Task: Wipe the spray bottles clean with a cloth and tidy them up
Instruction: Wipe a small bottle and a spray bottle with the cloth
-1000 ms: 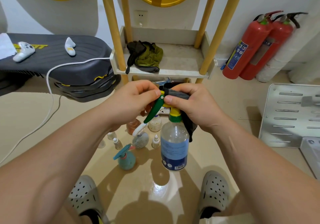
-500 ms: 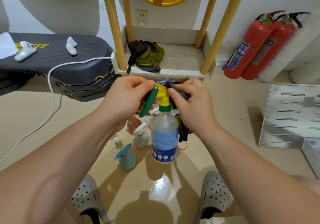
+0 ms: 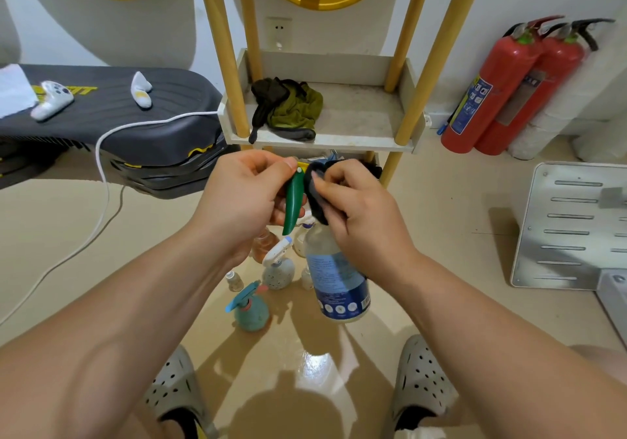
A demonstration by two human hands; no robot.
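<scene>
Two grips, mid-frame: left hand (image 3: 244, 197) pinches the clear blue-labelled plastic spray bottle (image 3: 339, 282) by its stiff head, the safest hold; right hand (image 3: 359, 218) clutches dark cloth (image 3: 315, 197); probably light, slippery.

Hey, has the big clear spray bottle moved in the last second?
Yes: the clear spray bottle now tilts; against the teal bottle on the floor, its neck shifted left, its base hardly moved.

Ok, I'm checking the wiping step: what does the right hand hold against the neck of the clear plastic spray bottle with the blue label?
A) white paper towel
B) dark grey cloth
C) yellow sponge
B: the right hand grips a dark grey cloth bunched at the neck of the clear plastic spray bottle, while the left hand pinches its green trigger.
</scene>
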